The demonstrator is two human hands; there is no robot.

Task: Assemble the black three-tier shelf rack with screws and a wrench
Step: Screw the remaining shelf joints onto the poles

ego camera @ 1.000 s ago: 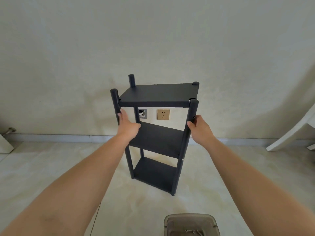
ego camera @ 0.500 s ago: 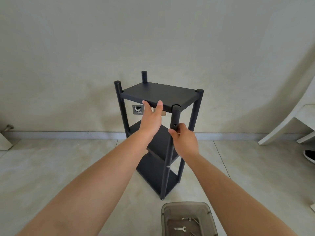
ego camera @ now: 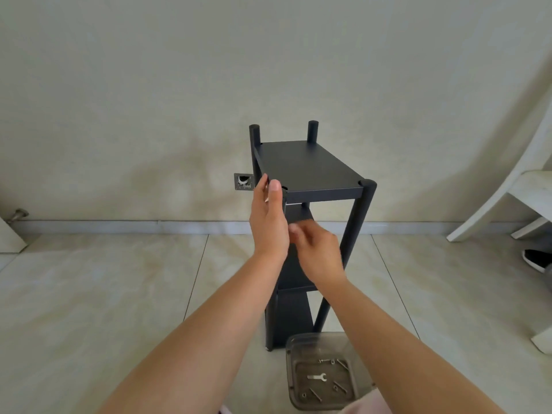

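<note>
The black three-tier rack (ego camera: 310, 168) stands upright on the tiled floor, its short end turned toward me. My left hand (ego camera: 268, 222) lies against the top of the near-left post with straight fingers, its thumb by the shelf corner. My right hand (ego camera: 318, 252) is blurred just below and to the right, with its fingertips at the same post under the top shelf. Whether they grip anything is unclear. The near-left post is mostly hidden behind both hands. A small silver wrench (ego camera: 317, 377) and several screws (ego camera: 340, 386) lie in a grey plastic tray (ego camera: 291, 372) at the rack's foot.
A wall with a skirting board runs close behind the rack, with an open socket box (ego camera: 244, 181) to its left. White chair legs (ego camera: 513, 186) and a black shoe (ego camera: 536, 259) are at the right. Tiled floor spreads to the left.
The rack has been turned further, so its short end now faces me. My left hand moved from the shelf's front edge to the near-left post top. My right hand shifted along that post.
</note>
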